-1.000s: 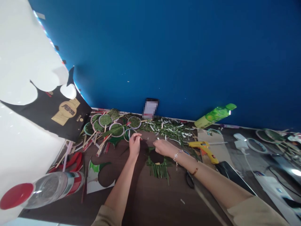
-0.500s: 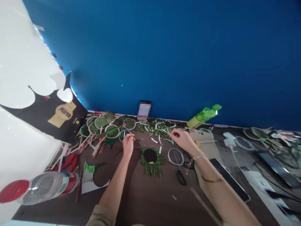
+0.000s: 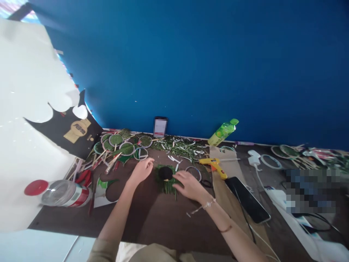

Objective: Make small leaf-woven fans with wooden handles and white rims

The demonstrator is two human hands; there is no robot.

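A black disc [image 3: 165, 173] lies on a mat of green leaf strips [image 3: 169, 187] in front of me, the strips' loose ends hanging toward me. My right hand [image 3: 187, 183] reaches over the mat's right side, fingers apart, the fingertips at the disc's edge; whether they touch it I cannot tell. To the left of the mat, my left hand [image 3: 143, 170] hovers with loosely bent fingers and holds nothing I can see. Just behind my right hand lies a pale ring [image 3: 194, 174], and the black scissors handle [image 3: 206, 183] is partly covered.
Round green fans [image 3: 116, 139] with sticks pile up at the left, behind a jar [image 3: 64, 193]. Leaf and paper scraps [image 3: 180, 146] line the wall beside a propped phone [image 3: 160, 127]. On the right are a glue gun [image 3: 214, 164], a tablet [image 3: 249, 200], a green bottle [image 3: 223, 133] and cables.
My right hand has come from the scraps toward me and left, onto the leaf mat beside the black disc. My left hand has lowered slightly. The glue gun is now uncovered; the view has shifted.
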